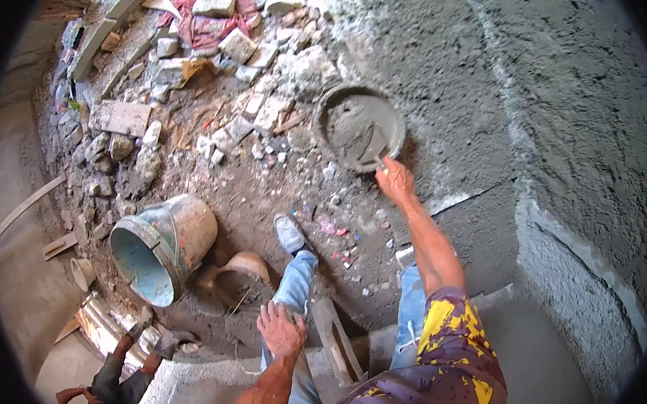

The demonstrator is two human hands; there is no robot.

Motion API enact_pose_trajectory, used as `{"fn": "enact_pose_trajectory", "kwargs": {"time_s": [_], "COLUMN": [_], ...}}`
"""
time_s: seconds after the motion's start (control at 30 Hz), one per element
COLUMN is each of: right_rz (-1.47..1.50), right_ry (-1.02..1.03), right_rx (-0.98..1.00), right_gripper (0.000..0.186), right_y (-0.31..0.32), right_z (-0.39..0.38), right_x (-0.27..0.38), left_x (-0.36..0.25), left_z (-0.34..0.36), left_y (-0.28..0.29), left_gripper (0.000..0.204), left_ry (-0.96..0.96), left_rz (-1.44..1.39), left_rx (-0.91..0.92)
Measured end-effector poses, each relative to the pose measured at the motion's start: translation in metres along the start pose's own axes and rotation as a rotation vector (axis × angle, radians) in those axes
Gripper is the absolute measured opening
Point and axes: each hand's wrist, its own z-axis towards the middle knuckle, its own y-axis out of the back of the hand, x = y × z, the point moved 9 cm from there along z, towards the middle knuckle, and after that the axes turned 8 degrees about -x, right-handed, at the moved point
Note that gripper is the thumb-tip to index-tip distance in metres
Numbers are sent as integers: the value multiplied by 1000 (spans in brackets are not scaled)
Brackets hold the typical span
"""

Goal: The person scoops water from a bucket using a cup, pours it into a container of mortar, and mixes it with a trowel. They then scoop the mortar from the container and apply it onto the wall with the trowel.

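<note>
My right hand (pixel 395 181) is closed around the handle of a trowel. The trowel's blade (pixel 376 144) dips into grey wet mortar (pixel 350 126) inside a round, shallow pan (pixel 320 128), close to its near rim. My left hand (pixel 281 330) lies on my left leg near the knee, its fingers spread and holding nothing. Below and right of that hand, a long wooden tool or board (pixel 336 340) leans beside my legs; its exact kind is unclear.
Broken bricks and rubble (pixel 237 45) cover the ground at far left, with a red cloth (pixel 201 24) among them. A dirty bucket (pixel 188 227) lies tipped on its side left of my foot. Rough grey plaster (pixel 589 92) fills the right. Another person (pixel 116 382) is at lower left.
</note>
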Motion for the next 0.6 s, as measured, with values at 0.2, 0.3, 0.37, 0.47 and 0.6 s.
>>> {"fn": "enact_pose_trajectory", "kwargs": {"time_s": [0.2, 0.3, 0.37, 0.47, 0.6], "right_rz": [-15, 149, 207, 588, 771], "right_ry": [12, 338, 453, 596, 10], "right_rx": [26, 80, 500, 656, 1072], "right_gripper": [31, 28, 28, 33, 38], "right_y": [32, 65, 70, 107, 148], "right_z": [-8, -21, -44, -57, 16], "right_x": [71, 144, 197, 230, 154], "left_x": [-1, -15, -24, -44, -57], "left_z": [-11, -17, -25, -36, -55], "left_y": [-9, -17, -23, -29, -44], "left_gripper": [60, 60, 59, 55, 56], "left_ry": [22, 47, 57, 32, 83], "left_rz": [18, 24, 36, 94, 76], "left_rx": [-12, 6, 9, -76, -32]}}
